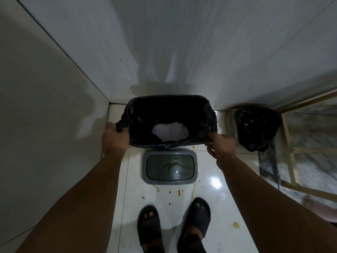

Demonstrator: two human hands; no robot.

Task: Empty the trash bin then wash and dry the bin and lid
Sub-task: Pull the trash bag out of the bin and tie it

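The person stands over the trash bin [171, 123], which sits on the floor [206, 198] in the corner at 12 o'clock from their feet. A black liner bag [138, 114] is draped over the bin's rim. The left hand [114, 137] clenches a bunched fold of the bag at the bin's 9 o'clock edge, and the right hand [220, 145] pinches the bag's edge at about 4 o'clock. Down inside, something pale, probably crumpled paper [170, 132], shows in the dim light.

The grey lid [169, 167] is already off and lies flat on the floor just at the bin's 6 o'clock side, its dark swing flap smeared with brownish splashes. More brown drips [179, 193] spot the tiles between the lid and the person's black slippers [197, 220]. At 3 o'clock from the bin rests a 2nd black bag [255, 128], beside a wood-framed panel [291, 161].

As I judge it, the work has barely begun: only the lid removal is done. Lifting the bag out, emptying, then washing and drying both the bin and the lid all remain.
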